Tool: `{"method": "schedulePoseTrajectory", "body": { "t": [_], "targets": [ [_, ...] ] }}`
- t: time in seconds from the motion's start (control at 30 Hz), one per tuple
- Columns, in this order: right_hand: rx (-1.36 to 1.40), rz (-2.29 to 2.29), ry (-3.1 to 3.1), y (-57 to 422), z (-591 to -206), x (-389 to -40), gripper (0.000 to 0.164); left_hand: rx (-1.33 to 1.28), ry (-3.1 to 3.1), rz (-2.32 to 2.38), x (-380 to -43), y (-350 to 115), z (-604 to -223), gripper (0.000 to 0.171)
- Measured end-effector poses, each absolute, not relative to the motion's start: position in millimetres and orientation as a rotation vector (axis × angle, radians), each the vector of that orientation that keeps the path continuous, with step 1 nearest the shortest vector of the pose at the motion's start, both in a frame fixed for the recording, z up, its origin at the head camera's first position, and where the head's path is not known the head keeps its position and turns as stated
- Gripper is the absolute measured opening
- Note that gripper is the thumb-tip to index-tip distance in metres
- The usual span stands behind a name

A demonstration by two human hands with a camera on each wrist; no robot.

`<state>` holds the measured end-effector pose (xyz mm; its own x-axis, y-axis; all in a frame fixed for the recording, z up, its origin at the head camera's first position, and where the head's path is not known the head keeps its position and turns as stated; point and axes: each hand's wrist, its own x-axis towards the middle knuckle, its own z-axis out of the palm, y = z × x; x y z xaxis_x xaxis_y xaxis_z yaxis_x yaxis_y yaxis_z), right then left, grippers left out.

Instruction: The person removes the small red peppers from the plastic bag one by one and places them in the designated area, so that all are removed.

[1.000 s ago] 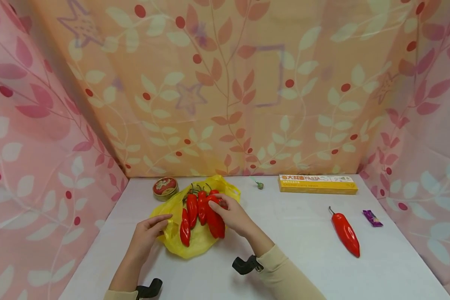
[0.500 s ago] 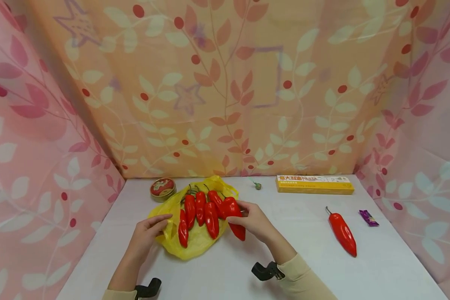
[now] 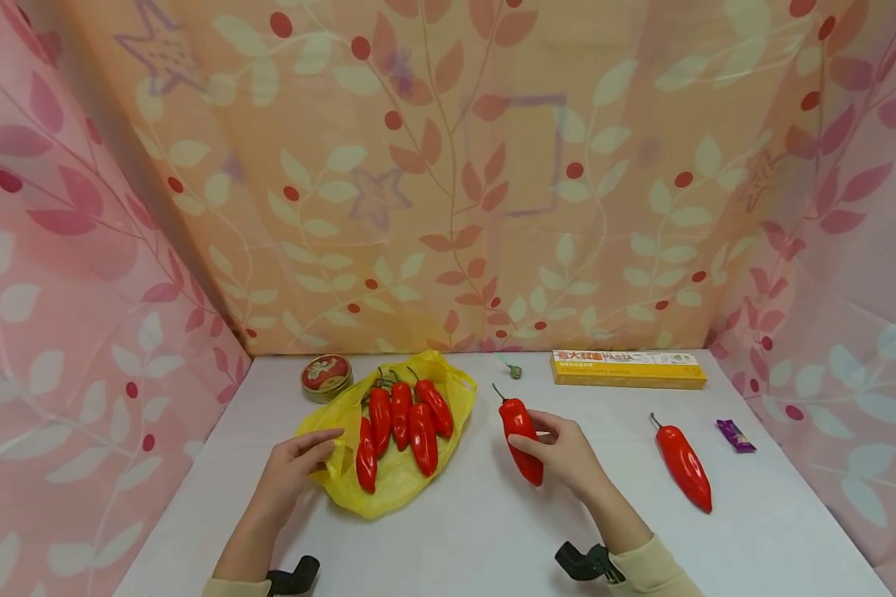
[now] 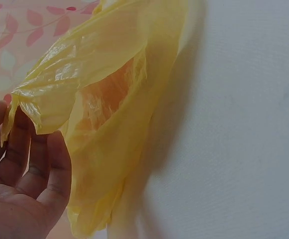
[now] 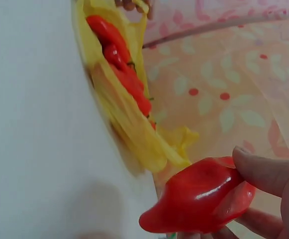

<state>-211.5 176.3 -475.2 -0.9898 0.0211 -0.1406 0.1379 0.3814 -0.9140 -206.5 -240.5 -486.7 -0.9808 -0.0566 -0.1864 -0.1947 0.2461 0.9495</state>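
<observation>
My left hand [image 3: 293, 464] pinches the left edge of a yellow plastic bag [image 3: 343, 489]; the left wrist view shows the film between thumb and fingertips [image 4: 57, 144]. Several red chili peppers [image 3: 422, 439] with dark stems lie on the opened bag. To the right of the bag, my right hand [image 3: 563, 456] grips one large red chili pepper [image 3: 521, 427], thumb on one side and fingers on the other, its stem pointing away from me. In the right wrist view that pepper [image 5: 199, 196] fills the lower part, with the bag [image 5: 129, 129] beyond.
Another red chili pepper [image 3: 684, 468] lies on the white table [image 3: 463, 547] at the right, beside a small purple wrapper [image 3: 735, 436]. A yellow pasta box [image 3: 629, 370], a small green item [image 3: 515, 371] and a round red-lidded tin [image 3: 326, 377] stand along the back.
My right hand has lifted one chili pepper from the bag and carried it right, off the bag and over the white table. My left hand stays at the bag's left edge.
</observation>
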Motion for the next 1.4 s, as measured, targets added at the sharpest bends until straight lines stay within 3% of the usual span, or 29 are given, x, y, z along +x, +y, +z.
{"method": "schedulePoseTrajectory", "body": {
  "t": [0.7, 1.07, 1.4],
  "targets": [
    [0.320, -1.365, 2.784, 265, -480, -191, 0.081, -0.227, 2.366, 1.884, -210, -239, -487, 0.035],
    [0.429, -1.155, 2.927, 304, -491, -181, 0.078, -0.240, 2.377, 1.854, -208, -241, -488, 0.036],
    [0.518, -0.886, 3.112, 312, -488, -170, 0.069, -0.251, 2.363, 1.851, -209, -239, -488, 0.036]
  ]
}}
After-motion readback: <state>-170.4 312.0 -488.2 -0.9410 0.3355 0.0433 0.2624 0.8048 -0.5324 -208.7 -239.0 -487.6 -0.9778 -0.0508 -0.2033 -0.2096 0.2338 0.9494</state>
